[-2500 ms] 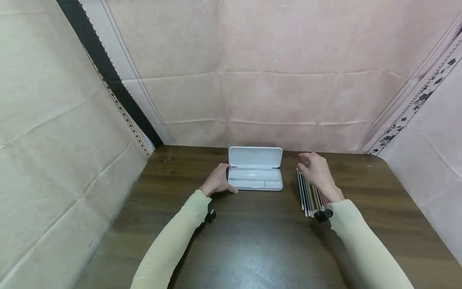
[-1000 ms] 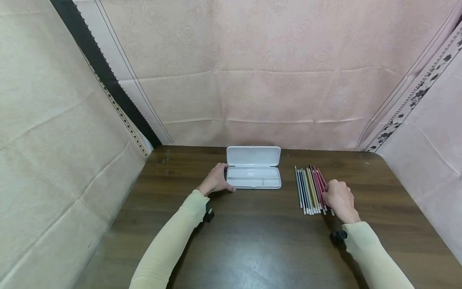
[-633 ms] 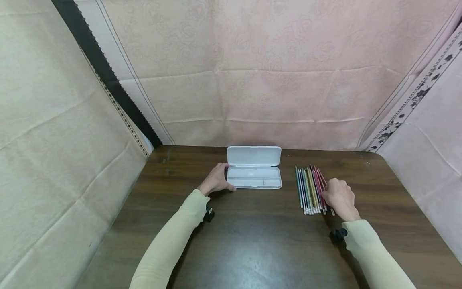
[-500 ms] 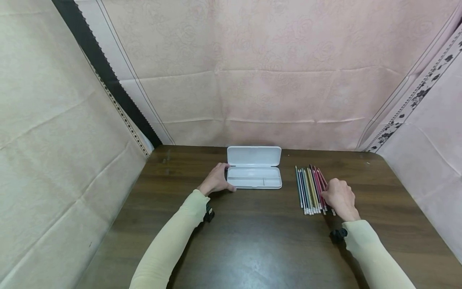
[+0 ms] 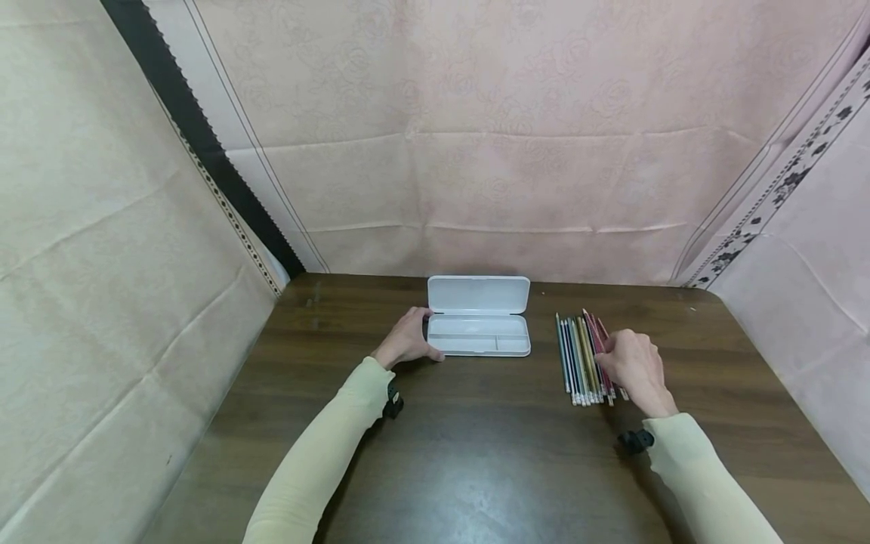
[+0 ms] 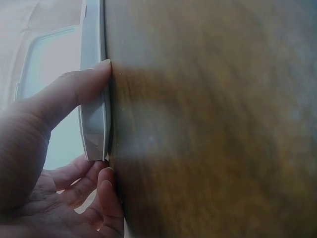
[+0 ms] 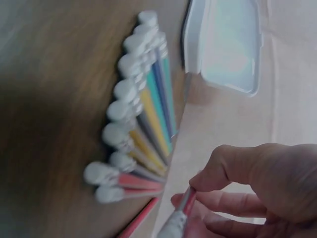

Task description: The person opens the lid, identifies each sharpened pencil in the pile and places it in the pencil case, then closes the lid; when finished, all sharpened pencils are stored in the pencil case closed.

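Pale cloth walls (image 5: 516, 75), brown wooden table (image 5: 476, 453), right grip (image 5: 635, 370) pinching a slim red pencil (image 7: 187, 201) beside multicoloured pencils (image 5: 586, 359), left grip (image 5: 408, 338) clasping a white rectangular plastic case (image 5: 479, 295)

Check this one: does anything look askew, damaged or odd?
Slightly askew: in the head view, the red pencils on the right slant more than the blue-green ones on the left, so they are not parallel. The right hand pinches one red pencil. The open white case looks normal; no damage shows.

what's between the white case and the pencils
Just a strip of bare brown table separates the white case and the pencils, seen in the head view.
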{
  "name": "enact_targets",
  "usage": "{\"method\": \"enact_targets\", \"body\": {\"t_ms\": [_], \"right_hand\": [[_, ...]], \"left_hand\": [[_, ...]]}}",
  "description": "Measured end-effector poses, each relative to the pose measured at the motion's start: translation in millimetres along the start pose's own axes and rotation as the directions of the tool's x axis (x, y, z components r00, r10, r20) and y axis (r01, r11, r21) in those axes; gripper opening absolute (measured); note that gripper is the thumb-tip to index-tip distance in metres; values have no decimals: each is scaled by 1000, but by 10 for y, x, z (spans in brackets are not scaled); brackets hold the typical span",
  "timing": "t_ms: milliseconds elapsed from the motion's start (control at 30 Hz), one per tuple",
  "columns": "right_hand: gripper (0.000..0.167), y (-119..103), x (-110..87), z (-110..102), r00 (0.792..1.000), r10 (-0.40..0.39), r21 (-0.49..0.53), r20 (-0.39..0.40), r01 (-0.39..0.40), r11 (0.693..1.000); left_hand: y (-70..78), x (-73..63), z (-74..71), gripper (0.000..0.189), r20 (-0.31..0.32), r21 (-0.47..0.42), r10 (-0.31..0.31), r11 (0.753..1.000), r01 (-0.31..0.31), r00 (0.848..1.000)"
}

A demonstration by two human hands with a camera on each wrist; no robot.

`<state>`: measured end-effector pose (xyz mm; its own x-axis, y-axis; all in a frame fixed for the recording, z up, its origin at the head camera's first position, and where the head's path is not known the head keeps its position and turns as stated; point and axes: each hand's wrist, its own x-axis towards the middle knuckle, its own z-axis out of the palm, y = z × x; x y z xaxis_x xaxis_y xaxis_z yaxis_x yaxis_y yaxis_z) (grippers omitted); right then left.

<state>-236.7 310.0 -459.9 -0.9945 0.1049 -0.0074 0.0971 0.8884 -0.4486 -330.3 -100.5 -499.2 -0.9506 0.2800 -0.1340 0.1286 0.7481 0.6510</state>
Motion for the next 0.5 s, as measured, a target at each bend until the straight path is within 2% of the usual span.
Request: {"method": "enact_targets", "body": {"t_ms": [267, 500], "right_hand": [[16, -258, -60, 4, 995, -93, 22, -35, 94, 995], [13, -474, -40, 47, 979, -192, 66, -72, 196, 978]], "left_hand": [[-16, 12, 7, 100, 2, 1, -7, 1000, 7, 1000], [-15, 9, 6, 100, 4, 4, -6, 1000, 6, 1000]]}}
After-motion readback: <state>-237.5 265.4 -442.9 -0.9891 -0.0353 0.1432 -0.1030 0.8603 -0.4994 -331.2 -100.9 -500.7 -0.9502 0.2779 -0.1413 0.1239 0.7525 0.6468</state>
